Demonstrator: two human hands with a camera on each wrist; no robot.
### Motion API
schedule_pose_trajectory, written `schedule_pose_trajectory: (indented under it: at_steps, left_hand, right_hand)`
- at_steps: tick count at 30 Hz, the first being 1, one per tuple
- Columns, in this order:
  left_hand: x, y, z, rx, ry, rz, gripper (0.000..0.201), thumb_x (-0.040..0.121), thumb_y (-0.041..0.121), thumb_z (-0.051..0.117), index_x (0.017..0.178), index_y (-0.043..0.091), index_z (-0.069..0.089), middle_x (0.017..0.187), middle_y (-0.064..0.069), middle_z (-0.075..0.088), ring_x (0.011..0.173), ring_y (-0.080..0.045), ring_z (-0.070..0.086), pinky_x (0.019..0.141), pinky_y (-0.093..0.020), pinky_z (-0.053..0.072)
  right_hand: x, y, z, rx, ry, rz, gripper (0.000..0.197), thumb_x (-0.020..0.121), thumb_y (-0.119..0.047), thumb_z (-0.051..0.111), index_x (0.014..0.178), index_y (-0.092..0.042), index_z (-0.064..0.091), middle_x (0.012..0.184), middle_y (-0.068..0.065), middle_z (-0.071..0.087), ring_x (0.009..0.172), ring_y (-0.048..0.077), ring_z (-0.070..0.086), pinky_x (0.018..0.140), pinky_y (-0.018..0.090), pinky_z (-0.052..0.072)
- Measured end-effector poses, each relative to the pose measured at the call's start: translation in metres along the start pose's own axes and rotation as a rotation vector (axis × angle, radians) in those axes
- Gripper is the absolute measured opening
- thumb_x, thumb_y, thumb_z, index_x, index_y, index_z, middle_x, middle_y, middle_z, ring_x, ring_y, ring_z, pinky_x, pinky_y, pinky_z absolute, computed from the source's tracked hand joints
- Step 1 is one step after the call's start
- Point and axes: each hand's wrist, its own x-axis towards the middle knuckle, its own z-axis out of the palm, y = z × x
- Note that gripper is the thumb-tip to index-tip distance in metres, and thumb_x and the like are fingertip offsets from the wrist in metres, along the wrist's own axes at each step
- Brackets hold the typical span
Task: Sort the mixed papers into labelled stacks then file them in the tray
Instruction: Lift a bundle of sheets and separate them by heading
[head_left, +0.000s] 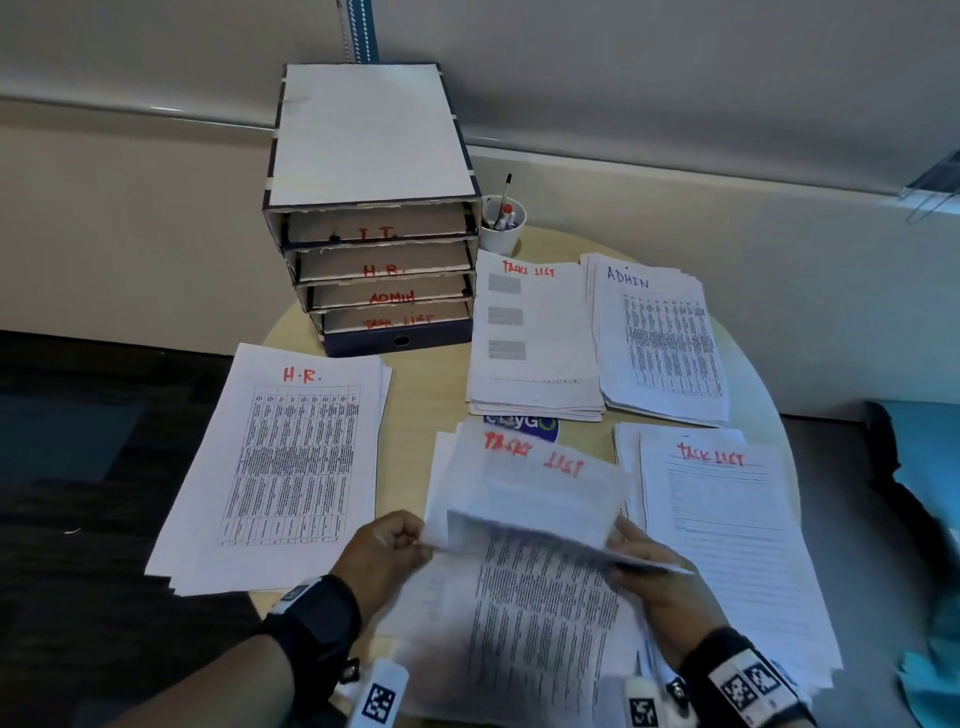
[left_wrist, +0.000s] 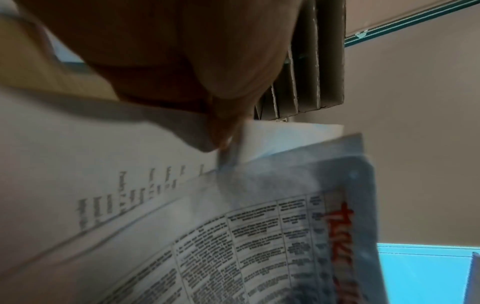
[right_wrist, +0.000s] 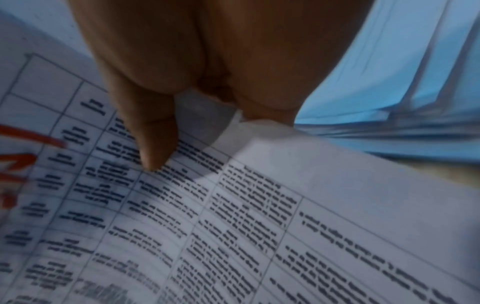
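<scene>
Both hands lift a blurred sheet marked TASK LIST off the mixed pile at the table's near edge. My left hand pinches its left edge; the left wrist view shows the same sheet held at my fingertips. My right hand holds its right edge, with one finger on the printed table of the sheet. Sorted stacks lie around: H.R., TASK LIST, ADMIN and another TASK LIST. The labelled filing tray stands behind.
A white cup with pens stands right of the tray. The round wooden table shows between the stacks. A blue sticker peeks out below the far stacks. Teal cloth lies off the table to the right.
</scene>
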Motion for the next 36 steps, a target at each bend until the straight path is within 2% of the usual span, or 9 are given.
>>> schedule_pose_trajectory:
  at_steps: [2,4,7,10,13,18,25,31,36]
  left_hand:
    - [-0.001,-0.005,0.0,0.093,-0.134,-0.053,0.027,0.084,-0.014,0.06,0.069,0.008,0.063,0.055,0.001,0.05,0.046,-0.007,0.038,0.046,-0.018,0.031]
    - [0.004,-0.008,0.0,0.228,-0.186,-0.068,0.025,0.085,-0.011,0.055,0.073,0.008,0.066,0.066,-0.002,0.057,0.056,-0.012,0.046,0.056,-0.021,0.035]
    - [0.024,-0.01,0.007,0.57,0.077,0.003,0.024,0.093,0.002,0.048,0.095,0.015,0.068,0.098,0.001,0.06,0.09,-0.016,0.056,0.08,-0.022,0.04]
    - [0.031,-0.009,0.02,0.936,0.163,0.048,0.027,0.089,0.028,0.058,0.114,0.018,0.058,0.12,-0.005,0.051,0.109,-0.024,0.054,0.094,-0.033,0.046]
    - [0.034,-0.011,0.038,1.197,0.057,-0.053,0.057,0.082,0.043,0.067,0.125,0.018,0.039,0.123,-0.008,0.041,0.112,-0.028,0.05,0.089,-0.04,0.05]
    - [0.049,-0.012,0.043,0.984,0.095,-0.224,0.064,0.083,0.032,0.071,0.129,0.017,0.03,0.115,-0.007,0.059,0.096,-0.028,0.063,0.077,-0.036,0.051]
    - [0.052,-0.018,0.028,0.719,0.172,-0.082,0.019,0.093,0.032,0.053,0.093,0.014,0.059,0.086,-0.005,0.066,0.078,-0.026,0.062,0.072,-0.032,0.053]
    - [0.061,-0.011,-0.007,0.398,0.303,-0.049,0.014,0.089,0.026,0.069,0.079,0.017,0.067,0.081,-0.001,0.072,0.08,-0.027,0.068,0.076,-0.034,0.055]
    - [0.061,-0.006,-0.011,0.439,0.329,-0.085,0.011,0.085,0.018,0.07,0.095,0.017,0.066,0.093,-0.002,0.071,0.087,-0.028,0.066,0.083,-0.041,0.057]
  right_hand:
    - [0.0,0.0,0.008,-0.031,0.02,0.028,0.073,0.038,-0.025,0.098,0.095,0.01,0.07,0.106,0.02,0.073,0.099,0.037,0.068,0.09,0.046,0.051]
    - [-0.002,-0.003,0.015,-0.1,0.073,0.005,0.043,0.057,-0.013,0.09,0.093,0.005,0.074,0.095,0.024,0.074,0.092,0.043,0.069,0.087,0.05,0.054]
    - [-0.007,-0.007,0.015,-0.097,0.16,-0.004,0.019,0.076,0.009,0.071,0.094,0.005,0.073,0.094,0.025,0.074,0.09,0.043,0.07,0.087,0.051,0.055]
    - [-0.01,-0.007,0.006,-0.093,0.175,-0.011,0.025,0.079,0.009,0.07,0.103,0.001,0.071,0.099,0.02,0.075,0.098,0.042,0.069,0.096,0.056,0.051]
    - [-0.014,-0.004,-0.007,-0.139,0.142,-0.039,0.056,0.068,-0.019,0.087,0.12,-0.016,0.066,0.109,0.014,0.074,0.103,0.038,0.07,0.094,0.061,0.051]
    - [-0.021,-0.004,-0.015,-0.221,0.2,-0.086,0.08,0.08,0.01,0.071,0.142,-0.031,0.042,0.113,0.004,0.074,0.103,0.025,0.071,0.091,0.049,0.056]
    - [-0.023,-0.011,-0.015,-0.225,0.291,0.03,0.018,0.081,0.007,0.071,0.097,-0.001,0.072,0.087,0.017,0.076,0.089,0.043,0.071,0.087,0.054,0.056]
    - [-0.018,-0.024,-0.021,-0.148,0.285,0.04,0.013,0.082,0.007,0.069,0.094,0.002,0.072,0.093,0.023,0.075,0.086,0.042,0.071,0.085,0.052,0.056]
    - [-0.014,-0.027,-0.019,-0.117,0.234,0.025,0.017,0.083,0.001,0.07,0.1,0.0,0.072,0.096,0.02,0.076,0.091,0.041,0.072,0.092,0.06,0.052]
